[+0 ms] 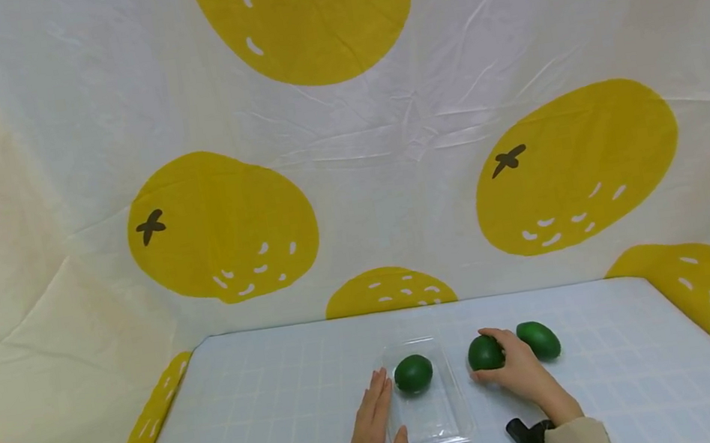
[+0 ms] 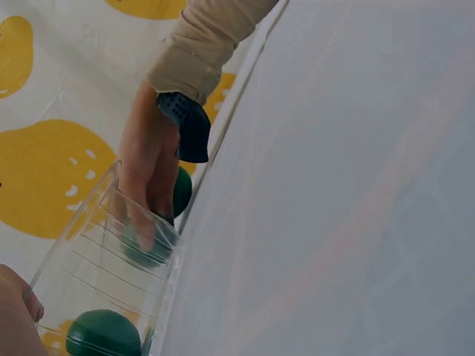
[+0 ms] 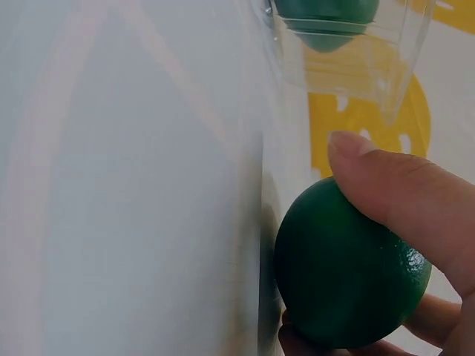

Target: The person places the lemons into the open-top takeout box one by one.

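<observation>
A clear plastic container [image 1: 429,423] lies on the table with one dark green lime [image 1: 414,374] inside, toward its far end. Along the container's left side rests my left hand [image 1: 374,434], fingers straight and fingertips at the wall. To the right of the container, my right hand [image 1: 519,369] grips a second lime [image 3: 349,267] between thumb and fingers, low at the table surface. Just beyond that hand lies a third lime [image 1: 539,341], partly hidden behind it.
A black bent, pipe-shaped object [image 1: 526,433] is by the right sleeve [image 1: 578,440], partly covered by it. The table [image 1: 273,414] has a pale checked cloth. Behind it hangs a white curtain [image 1: 392,193] with yellow fruit prints.
</observation>
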### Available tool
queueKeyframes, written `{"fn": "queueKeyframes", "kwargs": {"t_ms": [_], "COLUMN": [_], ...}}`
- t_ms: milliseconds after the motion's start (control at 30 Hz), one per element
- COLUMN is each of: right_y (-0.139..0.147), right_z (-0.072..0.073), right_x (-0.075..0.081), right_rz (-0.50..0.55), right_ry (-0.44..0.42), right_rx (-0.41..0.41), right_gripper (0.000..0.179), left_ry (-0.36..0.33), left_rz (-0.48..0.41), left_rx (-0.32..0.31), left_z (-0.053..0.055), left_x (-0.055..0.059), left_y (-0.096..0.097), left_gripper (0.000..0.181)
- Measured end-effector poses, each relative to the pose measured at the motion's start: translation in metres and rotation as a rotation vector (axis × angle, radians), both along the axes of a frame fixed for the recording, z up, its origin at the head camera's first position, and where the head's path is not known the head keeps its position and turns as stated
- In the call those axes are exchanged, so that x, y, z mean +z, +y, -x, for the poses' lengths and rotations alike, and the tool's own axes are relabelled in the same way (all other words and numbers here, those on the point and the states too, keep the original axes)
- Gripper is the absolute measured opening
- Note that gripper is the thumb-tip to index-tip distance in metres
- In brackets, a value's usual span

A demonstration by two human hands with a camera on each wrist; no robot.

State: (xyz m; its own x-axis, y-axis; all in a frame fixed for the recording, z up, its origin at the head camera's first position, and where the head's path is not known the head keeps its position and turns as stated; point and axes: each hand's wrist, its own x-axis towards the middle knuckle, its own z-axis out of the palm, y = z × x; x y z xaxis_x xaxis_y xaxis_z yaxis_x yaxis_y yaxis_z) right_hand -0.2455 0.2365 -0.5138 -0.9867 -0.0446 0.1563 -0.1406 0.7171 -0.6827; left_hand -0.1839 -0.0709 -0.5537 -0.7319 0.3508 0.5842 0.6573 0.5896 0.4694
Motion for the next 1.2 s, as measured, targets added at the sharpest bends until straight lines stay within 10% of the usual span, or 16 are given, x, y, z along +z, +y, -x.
{"fn": "queueKeyframes", "kwargs": {"t_ms": [1200], "right_y": [-0.029], "right_z": [-0.011], "right_x": [0.037], "right_rz": [0.152], "right_ry": [0.05], "right_rx": [0.015], "right_gripper": [0.078], "left_ry": [0.057], "left_rz": [-0.031], "left_rx": [-0.007], "left_z": [0.002], "left_x": [-0.003], "left_y": [-0.001], "left_gripper": [0.071]}}
